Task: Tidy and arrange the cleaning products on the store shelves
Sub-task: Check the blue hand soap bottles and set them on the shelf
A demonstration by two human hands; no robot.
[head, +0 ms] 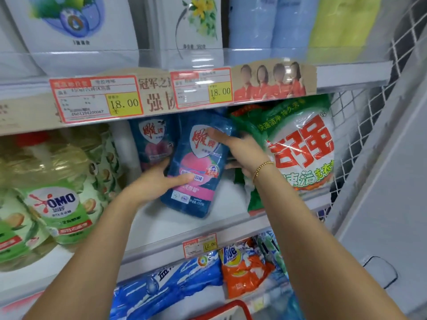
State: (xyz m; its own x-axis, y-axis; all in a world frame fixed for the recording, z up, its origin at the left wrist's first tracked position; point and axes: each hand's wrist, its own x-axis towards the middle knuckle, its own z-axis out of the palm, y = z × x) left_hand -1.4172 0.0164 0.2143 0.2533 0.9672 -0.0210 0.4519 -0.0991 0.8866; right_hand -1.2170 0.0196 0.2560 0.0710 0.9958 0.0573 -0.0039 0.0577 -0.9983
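Observation:
A blue detergent pouch (198, 179) with a pink fruit picture leans tilted on the white middle shelf (175, 225). My left hand (159, 181) grips its lower left edge, thumb across the front. My right hand (238, 146) holds its upper right corner, fingers curled behind. A second blue pouch (154, 142) of the same brand stands behind it to the left. Right of my right wrist, a large green and white washing powder bag (298, 146) with red characters leans against the wire side panel.
Green OMO detergent bottles (53, 204) fill the shelf's left side. White boxes and blue packs stand on the upper shelf (346, 75), with red price tags (97, 98) on its edge. Blue bags (166, 285) and an orange Tide bag (245, 266) lie on the shelf below. A red basket rim (231, 308) shows at the bottom.

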